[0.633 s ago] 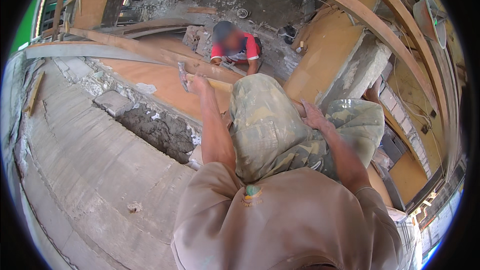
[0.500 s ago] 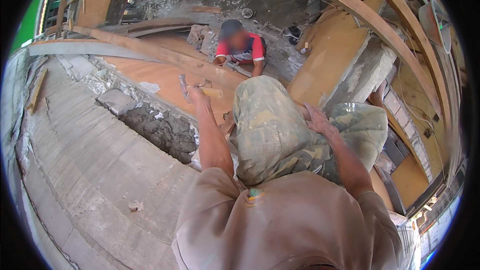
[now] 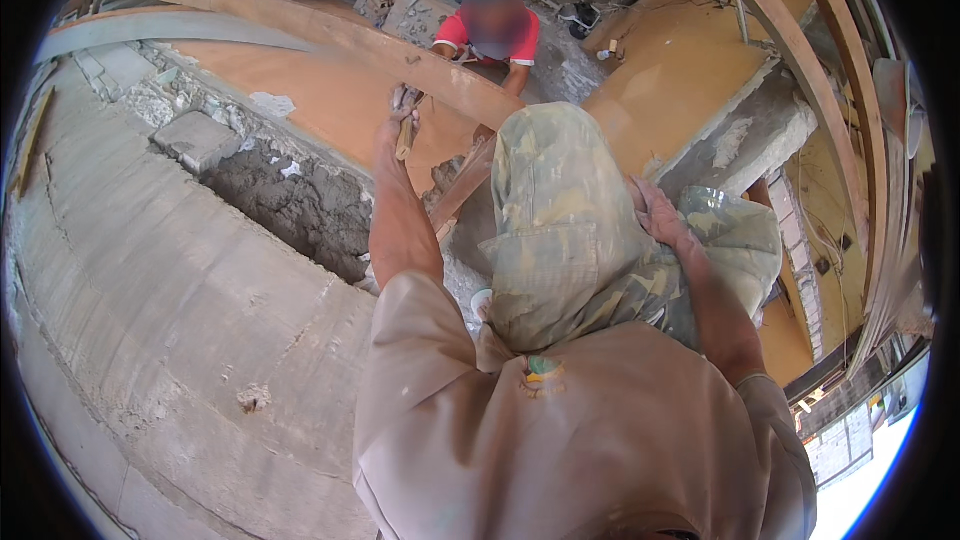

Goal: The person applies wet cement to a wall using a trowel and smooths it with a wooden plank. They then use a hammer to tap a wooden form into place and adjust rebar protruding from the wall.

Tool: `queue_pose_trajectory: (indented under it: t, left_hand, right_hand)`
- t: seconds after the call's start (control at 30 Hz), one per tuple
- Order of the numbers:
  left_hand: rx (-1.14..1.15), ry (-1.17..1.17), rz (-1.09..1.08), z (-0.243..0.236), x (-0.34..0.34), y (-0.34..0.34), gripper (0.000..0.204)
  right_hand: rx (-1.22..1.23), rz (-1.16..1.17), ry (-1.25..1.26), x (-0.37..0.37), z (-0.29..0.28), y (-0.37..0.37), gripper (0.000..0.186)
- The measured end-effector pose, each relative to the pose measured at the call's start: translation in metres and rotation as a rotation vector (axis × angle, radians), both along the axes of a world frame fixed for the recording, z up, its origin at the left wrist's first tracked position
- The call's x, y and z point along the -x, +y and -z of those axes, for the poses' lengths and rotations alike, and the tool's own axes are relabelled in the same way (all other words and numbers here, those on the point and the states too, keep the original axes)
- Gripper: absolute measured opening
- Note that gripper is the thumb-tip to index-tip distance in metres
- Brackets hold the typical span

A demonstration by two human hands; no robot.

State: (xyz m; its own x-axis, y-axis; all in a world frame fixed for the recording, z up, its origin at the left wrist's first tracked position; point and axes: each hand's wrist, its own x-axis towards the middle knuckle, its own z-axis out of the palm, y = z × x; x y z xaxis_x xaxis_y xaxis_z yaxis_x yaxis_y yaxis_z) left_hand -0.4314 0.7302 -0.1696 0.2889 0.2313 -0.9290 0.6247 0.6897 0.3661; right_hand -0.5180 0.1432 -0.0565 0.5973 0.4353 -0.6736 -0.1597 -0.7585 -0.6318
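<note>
Concrete slab at left, orange formwork panel beyond. Co-worker in red shirt below. Hammer in left hand, fist closed round wooden handle, held over panel; looks stiff, head-heavy, best gripped low on handle. Left arm outstretched. Right hand flat on raised knee, holds nothing.

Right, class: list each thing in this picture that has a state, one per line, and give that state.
Left hand: raised, shut on a wooden-handled tool.
Tool: held up over the orange board.
Right hand: flat on the knee, holding nothing.
Trench: filled with grey mortar.
Concrete block: lying loose beside the trench.
Other person: crouched below.
</note>
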Motion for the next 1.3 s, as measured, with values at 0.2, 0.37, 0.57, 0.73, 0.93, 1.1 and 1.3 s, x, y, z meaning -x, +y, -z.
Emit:
queue_pose_trajectory:
  t: [0.2, 0.37, 0.57, 0.73, 0.93, 1.1, 1.3]
  left_hand:
    - [0.038, -0.145, -0.068, 0.001, -0.007, 0.003, 0.033]
    - [-0.597, 0.015, -0.028, -0.073, -0.061, -0.044, 0.065]
    - [-1.155, -0.008, 0.457, -0.113, -0.117, -0.177, 0.095]
    - [-1.721, 0.138, 0.89, -0.071, -0.09, -0.182, 0.103]
    - [-1.704, 0.221, 0.904, -0.085, -0.091, -0.191, 0.081]
    - [-1.714, 0.229, 0.915, -0.079, -0.092, -0.188, 0.079]
    - [-1.588, 0.157, 0.834, -0.096, -0.105, -0.203, 0.078]
  right_hand:
    - [0.0, -0.029, 0.05, -0.009, -0.006, 0.001, 0.079]
    - [-0.014, -0.045, 0.062, -0.014, -0.01, 0.002, 0.076]
    - [-0.089, -0.059, 0.078, -0.014, 0.004, -0.003, 0.075]
    - [-0.037, 0.035, 0.117, -0.014, 0.011, -0.007, 0.066]
    - [0.089, -0.013, 0.282, -0.038, -0.01, 0.011, 0.065]
    - [0.169, -0.01, 0.283, -0.044, -0.013, 0.015, 0.063]
    - [0.22, -0.15, 0.281, -0.03, 0.012, 0.004, 0.077]
